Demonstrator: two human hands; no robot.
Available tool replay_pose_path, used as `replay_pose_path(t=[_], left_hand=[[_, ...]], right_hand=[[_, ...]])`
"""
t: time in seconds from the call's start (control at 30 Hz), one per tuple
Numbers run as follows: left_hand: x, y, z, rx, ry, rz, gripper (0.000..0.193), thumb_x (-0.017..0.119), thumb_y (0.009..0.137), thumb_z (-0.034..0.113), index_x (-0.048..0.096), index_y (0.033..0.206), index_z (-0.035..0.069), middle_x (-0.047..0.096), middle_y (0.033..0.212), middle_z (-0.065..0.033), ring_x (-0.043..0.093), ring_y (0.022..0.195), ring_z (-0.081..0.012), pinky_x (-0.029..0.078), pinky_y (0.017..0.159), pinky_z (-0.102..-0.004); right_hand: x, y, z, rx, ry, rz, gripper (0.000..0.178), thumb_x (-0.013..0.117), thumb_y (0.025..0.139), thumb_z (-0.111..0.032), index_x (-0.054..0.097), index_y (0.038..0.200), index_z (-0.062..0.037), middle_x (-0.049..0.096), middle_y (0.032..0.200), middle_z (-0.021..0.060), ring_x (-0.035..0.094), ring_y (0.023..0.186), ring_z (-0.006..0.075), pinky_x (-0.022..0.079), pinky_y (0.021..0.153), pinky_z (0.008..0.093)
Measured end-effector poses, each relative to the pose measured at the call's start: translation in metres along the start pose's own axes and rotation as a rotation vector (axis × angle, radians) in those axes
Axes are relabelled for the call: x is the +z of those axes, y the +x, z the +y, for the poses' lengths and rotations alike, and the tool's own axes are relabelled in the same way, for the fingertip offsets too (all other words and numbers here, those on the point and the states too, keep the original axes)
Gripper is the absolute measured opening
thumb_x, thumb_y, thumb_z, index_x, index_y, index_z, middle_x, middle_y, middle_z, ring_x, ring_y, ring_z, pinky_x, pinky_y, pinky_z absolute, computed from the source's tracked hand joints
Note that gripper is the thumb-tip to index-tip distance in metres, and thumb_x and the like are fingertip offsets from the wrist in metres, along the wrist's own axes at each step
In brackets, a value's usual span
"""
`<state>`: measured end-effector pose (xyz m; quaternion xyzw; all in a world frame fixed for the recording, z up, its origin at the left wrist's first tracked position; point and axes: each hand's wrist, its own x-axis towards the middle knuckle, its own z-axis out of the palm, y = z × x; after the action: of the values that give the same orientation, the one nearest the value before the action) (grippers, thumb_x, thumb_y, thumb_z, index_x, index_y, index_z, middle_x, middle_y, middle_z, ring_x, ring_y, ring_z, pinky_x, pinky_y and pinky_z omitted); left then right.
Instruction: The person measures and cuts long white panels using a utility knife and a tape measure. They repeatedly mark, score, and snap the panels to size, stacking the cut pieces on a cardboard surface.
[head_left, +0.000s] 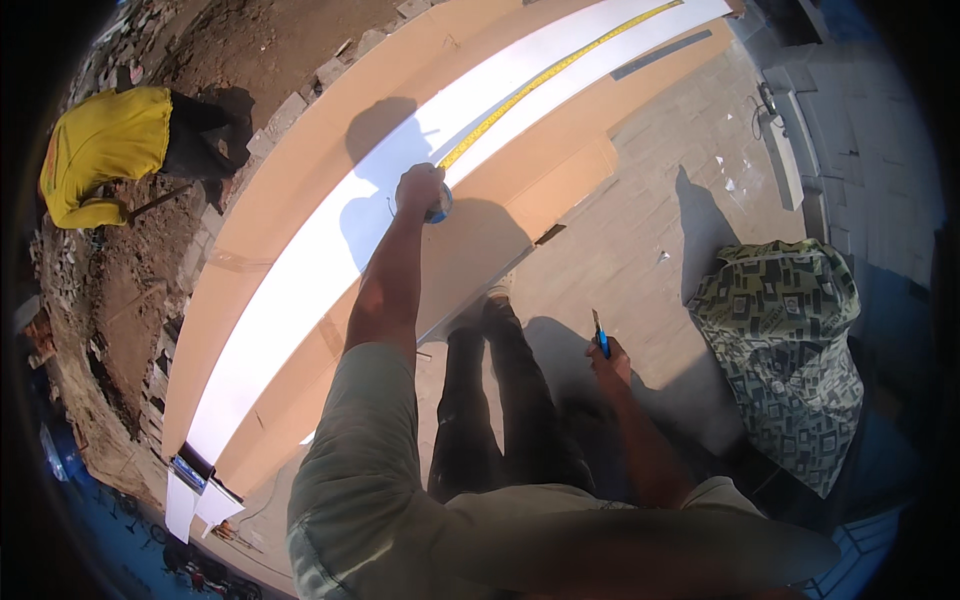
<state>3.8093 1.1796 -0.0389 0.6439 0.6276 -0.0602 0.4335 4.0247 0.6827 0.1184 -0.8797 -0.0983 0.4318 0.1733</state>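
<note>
My left hand (pixel 420 188) is closed around a tape measure with a blue case (pixel 440 206), over a long white sheet (pixel 300 260). From it the yellow tape blade (pixel 560 65) runs out along the sheet to its far right end. Below and to the right, my right hand (pixel 611 362) grips a blue utility knife (pixel 601 338), its blade pointing up and away from me. The knife is held off the sheet, above the paved ground. Brown cardboard (pixel 235 240) lies under the white sheet and shows along both its long sides.
A flat grey strip (pixel 660 55) lies on the cardboard at far right. At right stands a bulky thing under a patterned cloth (pixel 780 340). Rubble and bare soil (pixel 240 50) border the far left, where a person in a yellow top (pixel 110 145) bends over. White scraps (pixel 730 184) dot the paving.
</note>
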Motion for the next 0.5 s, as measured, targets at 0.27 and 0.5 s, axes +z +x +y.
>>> replay_pose_path(t=[0.27, 0.5], left_hand=[[0.026, -0.032, -0.065, 0.077, -0.483, -0.287, 0.034, 0.068, 0.101, 0.037, 0.082, 0.098, 0.006, 0.071, 0.084, -0.0061, 0.065, 0.080, -0.0148, 0.054, 0.078, -0.0365], [0.026, -0.045, -0.005, 0.086, -0.455, -0.274, 0.035, 0.070, 0.102, 0.036, 0.081, 0.097, 0.004, 0.070, 0.083, -0.0023, 0.064, 0.079, -0.0138, 0.052, 0.076, -0.0349]], right_hand=[[0.132, 0.182, -0.203, -0.169, 0.591, -0.262, 0.027, 0.081, 0.104, -0.031, 0.063, 0.114, -0.0131, 0.077, 0.101, 0.0040, 0.074, 0.078, 0.0128, 0.054, 0.064, 0.0300], [0.206, 0.241, -0.307, -0.235, 0.628, 0.030, 0.023, 0.083, 0.096, -0.019, 0.066, 0.105, -0.0075, 0.072, 0.088, 0.0063, 0.073, 0.077, 0.0164, 0.058, 0.066, 0.0351]])
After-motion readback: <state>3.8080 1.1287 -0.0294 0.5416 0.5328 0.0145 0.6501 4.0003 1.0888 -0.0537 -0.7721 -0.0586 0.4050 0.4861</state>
